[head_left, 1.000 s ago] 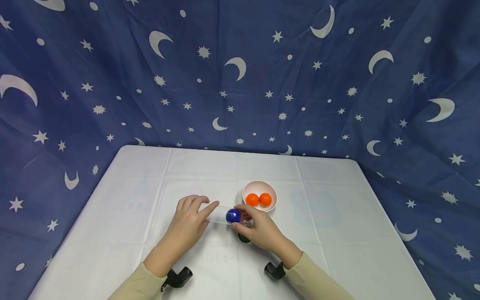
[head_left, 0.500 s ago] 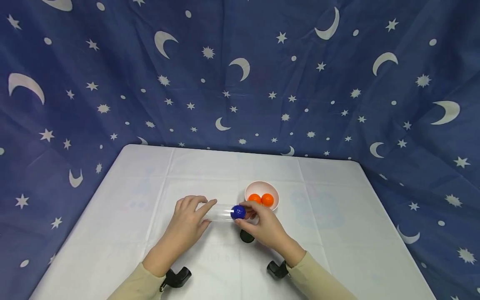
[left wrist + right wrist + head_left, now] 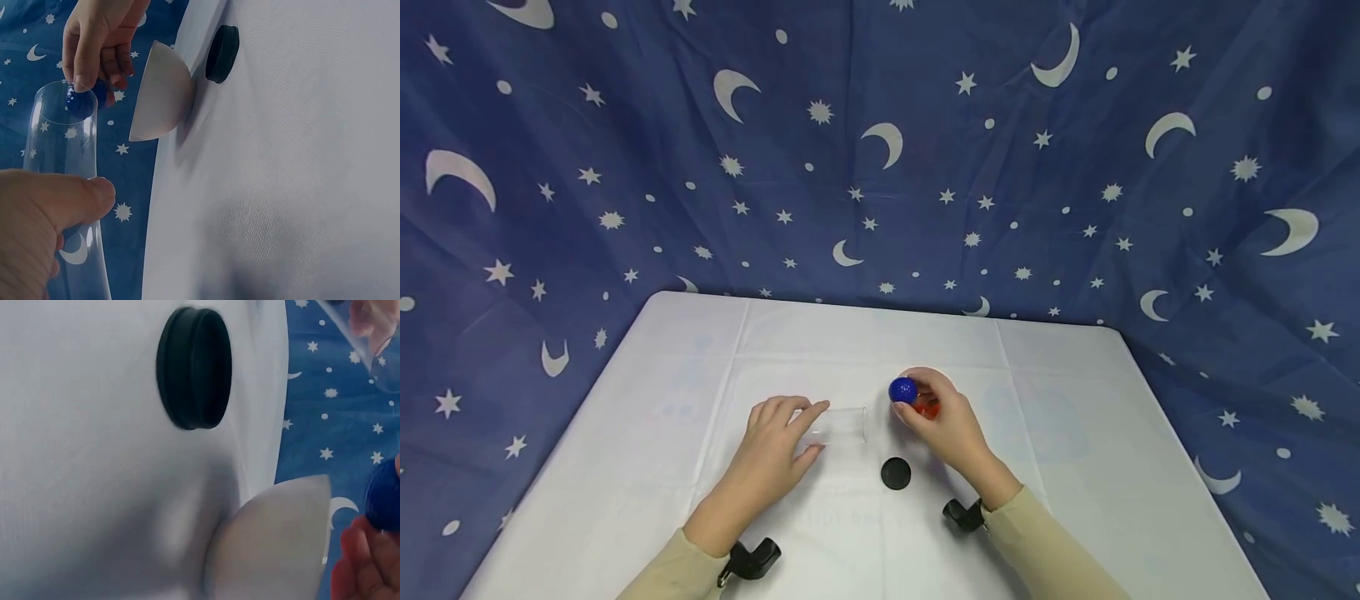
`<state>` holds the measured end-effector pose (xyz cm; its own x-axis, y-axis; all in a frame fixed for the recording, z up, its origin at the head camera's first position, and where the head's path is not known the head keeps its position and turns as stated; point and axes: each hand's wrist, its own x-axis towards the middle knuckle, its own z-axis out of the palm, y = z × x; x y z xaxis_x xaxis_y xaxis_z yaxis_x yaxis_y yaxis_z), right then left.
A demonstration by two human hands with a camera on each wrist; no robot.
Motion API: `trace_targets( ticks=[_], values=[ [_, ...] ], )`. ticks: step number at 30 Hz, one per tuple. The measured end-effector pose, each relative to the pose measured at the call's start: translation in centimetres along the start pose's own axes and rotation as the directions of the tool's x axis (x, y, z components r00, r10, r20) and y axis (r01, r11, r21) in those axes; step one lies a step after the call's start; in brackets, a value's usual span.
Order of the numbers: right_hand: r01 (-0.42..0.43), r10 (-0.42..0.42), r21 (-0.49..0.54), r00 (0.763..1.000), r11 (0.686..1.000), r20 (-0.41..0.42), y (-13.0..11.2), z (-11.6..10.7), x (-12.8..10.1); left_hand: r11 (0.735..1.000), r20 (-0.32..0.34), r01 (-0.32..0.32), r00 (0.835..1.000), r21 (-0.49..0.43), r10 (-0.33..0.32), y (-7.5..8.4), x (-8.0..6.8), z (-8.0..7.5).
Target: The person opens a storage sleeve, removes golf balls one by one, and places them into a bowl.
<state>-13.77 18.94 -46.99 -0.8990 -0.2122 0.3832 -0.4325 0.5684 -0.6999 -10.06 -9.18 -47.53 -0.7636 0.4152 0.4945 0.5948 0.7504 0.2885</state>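
A person's right hand [image 3: 942, 419] pinched a blue ball [image 3: 902, 389] in its fingertips just above the pale bowl [image 3: 160, 94] at the centre of the head view, with orange visible in the bowl beneath the fingers. Half a second earlier that ball had sat at the mouth of the clear tube [image 3: 841, 424], and a second earlier it had been inside the tube's open end; by this moment it had come out and travelled up and to the right, over the bowl. The left hand [image 3: 772, 440], in the lower middle of the frame, kept its fingers and thumb curled round the closed end of the tube, which lay on its side on the white table [image 3: 1075, 467] and now appeared empty. The black cap [image 3: 896, 473] lay on the cloth just below the gap between the hands, touching neither. Judged from this, the ball's removal from the tube looked finished, and it remained held over the bowl, not yet let go.
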Motion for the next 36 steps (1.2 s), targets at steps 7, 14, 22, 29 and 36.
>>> trace_targets(
  ticks=[7, 14, 22, 29, 36],
  values=[
    [-0.137, 0.134, -0.071, 0.990, 0.988, -0.051, 1.0, 0.9, 0.3, 1.000, 0.000, 0.009, 1.000, -0.012, -0.009, -0.1, -0.4, 0.3],
    [-0.154, 0.144, -0.134, 0.986, 0.979, -0.087, 1.5, 1.7, 0.9, 1.000, -0.008, 0.005, 1.000, -0.019, -0.005, -0.1, -0.7, 0.6],
    [-0.178, 0.158, -0.206, 0.981, 0.962, -0.111, 1.7, 2.3, 1.2, 1.000, 0.004, 0.011, 1.000, -0.016, -0.011, -0.2, -0.8, 0.6],
    [-0.200, 0.177, -0.226, 0.977, 0.953, -0.117, 2.0, 2.5, 1.4, 1.000, 0.006, 0.010, 1.000, -0.023, -0.010, -0.2, -0.9, 0.6],
    [-0.207, 0.192, -0.264, 0.978, 0.942, -0.081, 2.2, 2.4, 1.6, 1.000, 0.024, 0.015, 1.000, -0.020, -0.015, -0.2, -0.9, 0.7]
  ],
)
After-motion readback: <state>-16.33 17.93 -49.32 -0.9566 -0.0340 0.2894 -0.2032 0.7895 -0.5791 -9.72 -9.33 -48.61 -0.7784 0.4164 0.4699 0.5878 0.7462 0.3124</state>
